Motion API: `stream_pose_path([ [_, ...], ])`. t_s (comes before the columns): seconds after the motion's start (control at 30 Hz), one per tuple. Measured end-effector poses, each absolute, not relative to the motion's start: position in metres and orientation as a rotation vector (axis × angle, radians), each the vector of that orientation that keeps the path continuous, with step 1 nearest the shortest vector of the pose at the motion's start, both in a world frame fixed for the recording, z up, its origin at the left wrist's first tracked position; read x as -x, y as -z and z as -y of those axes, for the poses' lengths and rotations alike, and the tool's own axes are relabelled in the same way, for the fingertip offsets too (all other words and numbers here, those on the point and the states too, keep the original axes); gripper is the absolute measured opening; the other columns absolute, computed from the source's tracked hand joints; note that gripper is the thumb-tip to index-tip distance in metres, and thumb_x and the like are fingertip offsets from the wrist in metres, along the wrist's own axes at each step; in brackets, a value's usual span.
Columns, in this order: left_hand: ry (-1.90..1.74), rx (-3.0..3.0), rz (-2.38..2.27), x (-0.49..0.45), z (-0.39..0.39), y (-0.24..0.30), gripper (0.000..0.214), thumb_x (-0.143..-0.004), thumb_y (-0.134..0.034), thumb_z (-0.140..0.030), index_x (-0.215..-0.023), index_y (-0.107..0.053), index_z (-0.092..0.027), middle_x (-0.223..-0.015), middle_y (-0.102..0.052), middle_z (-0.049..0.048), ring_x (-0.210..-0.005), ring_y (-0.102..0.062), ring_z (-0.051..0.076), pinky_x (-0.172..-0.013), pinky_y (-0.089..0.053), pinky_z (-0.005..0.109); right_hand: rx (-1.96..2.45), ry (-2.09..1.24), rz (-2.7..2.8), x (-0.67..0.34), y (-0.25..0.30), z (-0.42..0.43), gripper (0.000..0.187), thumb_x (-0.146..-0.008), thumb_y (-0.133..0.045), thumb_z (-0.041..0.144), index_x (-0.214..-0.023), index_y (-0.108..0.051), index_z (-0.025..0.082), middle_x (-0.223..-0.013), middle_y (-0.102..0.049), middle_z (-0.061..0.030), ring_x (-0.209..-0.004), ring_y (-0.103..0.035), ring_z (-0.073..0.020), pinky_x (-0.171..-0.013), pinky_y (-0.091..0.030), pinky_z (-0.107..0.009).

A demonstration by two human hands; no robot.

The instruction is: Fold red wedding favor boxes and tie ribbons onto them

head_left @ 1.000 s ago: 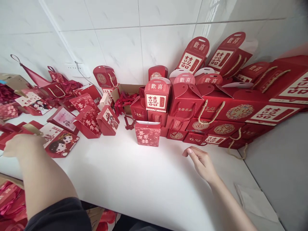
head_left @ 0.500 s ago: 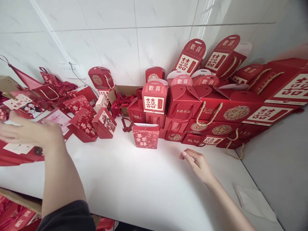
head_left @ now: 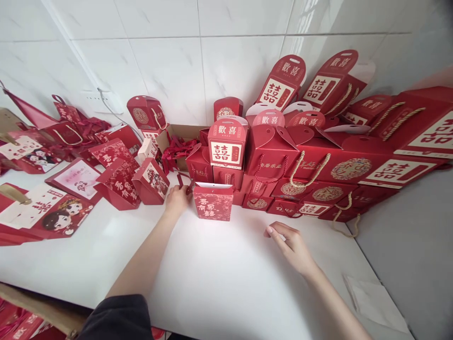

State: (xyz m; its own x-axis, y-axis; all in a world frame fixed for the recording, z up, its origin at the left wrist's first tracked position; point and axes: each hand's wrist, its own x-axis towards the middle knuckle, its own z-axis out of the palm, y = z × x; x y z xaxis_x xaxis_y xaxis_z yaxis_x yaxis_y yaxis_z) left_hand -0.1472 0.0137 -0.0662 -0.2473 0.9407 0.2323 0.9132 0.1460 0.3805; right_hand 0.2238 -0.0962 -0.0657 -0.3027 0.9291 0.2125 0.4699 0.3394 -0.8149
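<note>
My left hand (head_left: 177, 199) reaches forward on the white table, its fingers closed on a dark red ribbon (head_left: 181, 178), which they partly cover. Just right of it stands an upright red gift box (head_left: 213, 204) with pale lettering and a slot of white showing along its top. My right hand (head_left: 288, 241) hovers over the table to the right of that box, thumb and fingers curled together, and nothing shows in it. Left of my left hand, a red box with a cartoon couple (head_left: 151, 182) leans beside another lettered red box (head_left: 118, 184).
Stacked red boxes with rope handles (head_left: 307, 160) line the right side by the tiled wall (head_left: 166, 71). An open cardboard box (head_left: 170, 130) of red ribbons stands behind. More boxes (head_left: 46, 212) lie left. A folded white sheet (head_left: 375, 302) lies at the right edge.
My left hand has swung from the boxes at far left to the ribbon beside the upright box, closing on it. My right hand has hardly moved.
</note>
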Motion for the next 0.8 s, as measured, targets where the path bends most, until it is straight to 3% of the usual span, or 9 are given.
stream_pose_path([
  [0.1, -0.737, -1.811, -2.362, 0.157, -0.021, 0.078, 0.021, -0.075, -0.066, -0.025, -0.093, -0.067, -0.014, -0.104, -0.064, 0.0202, -0.109, -0.059, 0.038, -0.089, -0.048, 0.043, 1.233, -0.83, 1.917, -0.224, 0.067, 0.096, 0.038, -0.1, -0.042, 0.043, -0.076, -0.06, 0.021, -0.078, -0.065, -0.0048, -0.075, -0.061, -0.0202, -0.072, -0.046, -0.031],
  [0.23, -0.913, -1.652, -2.374, 0.173, -0.035, 0.082, 0.025, -0.071, -0.073, -0.032, -0.088, -0.062, -0.016, -0.098, -0.067, 0.0164, -0.098, -0.065, 0.034, -0.087, -0.05, 0.04, 1.231, -0.842, 1.924, -0.225, 0.071, 0.094, 0.038, -0.1, -0.042, 0.044, -0.077, -0.06, 0.021, -0.079, -0.065, -0.0052, -0.075, -0.06, -0.0205, -0.071, -0.046, -0.032],
  [0.4, -1.252, -1.336, -2.328, 0.191, -0.046, 0.092, 0.032, -0.077, -0.07, -0.04, -0.093, -0.055, -0.017, -0.082, -0.069, 0.0083, -0.08, -0.07, 0.024, -0.081, -0.055, 0.034, 1.232, -0.856, 1.928, -0.224, 0.072, 0.094, 0.036, -0.1, -0.042, 0.042, -0.078, -0.06, 0.021, -0.08, -0.064, -0.005, -0.076, -0.06, -0.0204, -0.072, -0.046, -0.032],
  [0.53, -1.427, -1.11, -2.236, 0.197, -0.049, 0.1, 0.027, -0.086, -0.06, -0.036, -0.098, -0.048, -0.015, -0.08, -0.069, 0.0066, -0.07, -0.071, 0.018, -0.068, -0.058, 0.028, 1.23, -0.869, 1.932, -0.223, 0.072, 0.094, 0.036, -0.1, -0.042, 0.041, -0.077, -0.06, 0.021, -0.08, -0.064, -0.0044, -0.077, -0.06, -0.0202, -0.074, -0.045, -0.032],
  [0.8, -1.44, -1.107, -2.257, 0.191, -0.057, 0.093, 0.034, -0.086, -0.063, -0.028, -0.112, -0.048, -0.012, -0.086, -0.069, 0.0078, -0.07, -0.07, 0.015, -0.069, -0.058, 0.028, 1.217, -0.895, 1.929, -0.223, 0.075, 0.094, 0.035, -0.101, -0.043, 0.04, -0.078, -0.06, 0.021, -0.079, -0.063, -0.0042, -0.077, -0.06, -0.0196, -0.075, -0.043, -0.031],
])
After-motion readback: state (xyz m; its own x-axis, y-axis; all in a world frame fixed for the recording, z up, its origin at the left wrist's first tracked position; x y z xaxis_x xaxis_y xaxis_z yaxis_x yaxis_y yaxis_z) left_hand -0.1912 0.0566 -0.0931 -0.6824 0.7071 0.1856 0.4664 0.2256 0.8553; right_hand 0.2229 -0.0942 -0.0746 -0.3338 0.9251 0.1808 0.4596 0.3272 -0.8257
